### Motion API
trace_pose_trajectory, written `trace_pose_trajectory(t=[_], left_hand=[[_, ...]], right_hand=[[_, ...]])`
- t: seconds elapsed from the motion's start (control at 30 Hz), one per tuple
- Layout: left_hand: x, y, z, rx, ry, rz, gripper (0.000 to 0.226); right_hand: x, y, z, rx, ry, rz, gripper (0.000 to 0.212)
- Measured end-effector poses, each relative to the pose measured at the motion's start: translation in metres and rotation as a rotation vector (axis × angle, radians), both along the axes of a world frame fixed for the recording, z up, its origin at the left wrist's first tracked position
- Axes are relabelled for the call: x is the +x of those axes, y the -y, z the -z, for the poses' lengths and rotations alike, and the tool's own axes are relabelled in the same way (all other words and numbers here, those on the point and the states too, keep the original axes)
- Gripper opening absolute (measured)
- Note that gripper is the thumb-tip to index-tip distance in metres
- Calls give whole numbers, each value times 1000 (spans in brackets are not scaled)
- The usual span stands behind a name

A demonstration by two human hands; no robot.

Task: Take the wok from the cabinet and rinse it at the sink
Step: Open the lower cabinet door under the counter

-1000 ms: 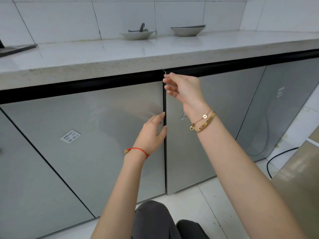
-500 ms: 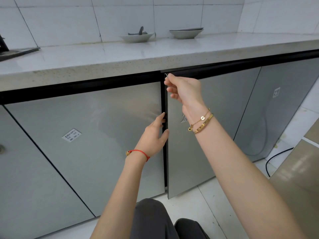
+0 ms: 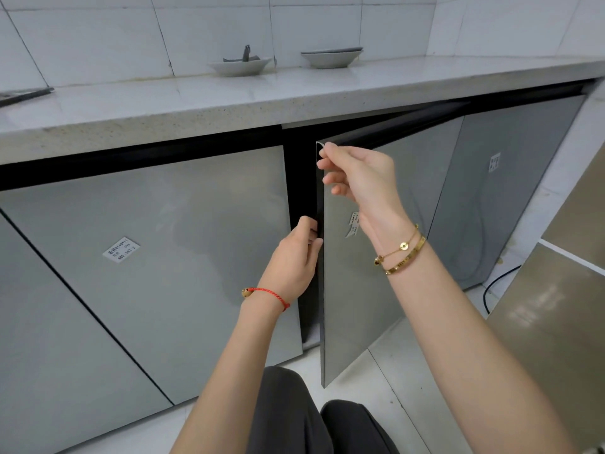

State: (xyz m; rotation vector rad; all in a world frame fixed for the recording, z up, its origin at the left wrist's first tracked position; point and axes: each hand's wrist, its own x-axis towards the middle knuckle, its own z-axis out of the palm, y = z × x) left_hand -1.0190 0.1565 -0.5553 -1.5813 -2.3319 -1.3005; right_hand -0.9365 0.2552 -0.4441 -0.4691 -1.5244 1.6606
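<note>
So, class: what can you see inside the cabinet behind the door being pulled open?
Only a narrow dark gap shows beside the cabinet door. The door and both hands cover the rest, so no wok is visible.

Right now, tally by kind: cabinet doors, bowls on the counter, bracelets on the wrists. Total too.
Cabinet doors: 4 (far left, stickered one, open door, far right)
Bowls: 2 (left bowl, right bowl)
Bracelets: 3 (red cord, gold chain, gold bangle)
Total: 9
</note>
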Motion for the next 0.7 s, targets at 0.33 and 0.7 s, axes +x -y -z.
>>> trace_pose_trajectory(t=[0.33, 0.7], left_hand=[[29, -7, -4, -24, -170, 115, 20], [68, -21, -1, 12, -230, 319, 21]], right_hand=[[49, -8, 8, 552, 205, 292, 32], [103, -2, 19, 936, 203, 712, 31]])
